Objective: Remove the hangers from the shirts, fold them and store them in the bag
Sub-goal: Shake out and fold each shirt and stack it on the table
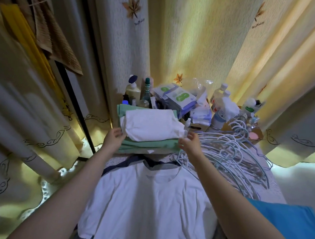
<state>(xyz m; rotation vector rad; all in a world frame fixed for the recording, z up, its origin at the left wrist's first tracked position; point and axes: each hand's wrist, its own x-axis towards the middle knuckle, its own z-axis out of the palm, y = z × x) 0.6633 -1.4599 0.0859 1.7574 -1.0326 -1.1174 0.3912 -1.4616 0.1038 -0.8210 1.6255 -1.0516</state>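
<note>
Left hand point(114, 138) curls its fingers round the left edge of the folded white shirt point(152, 125), and the right hand point(188, 143) pinches that shirt's near right corner. Directly under the folded white shirt lies a folded green shirt point(149, 146). Nearer the person than the folded white shirt, an unfolded white T-shirt point(148, 202) lies spread flat, collar towards it. Right of the folded white shirt sits a heap of pale hangers point(230, 153); behind it stand bottles point(131, 92) and packets point(178, 97).
</note>
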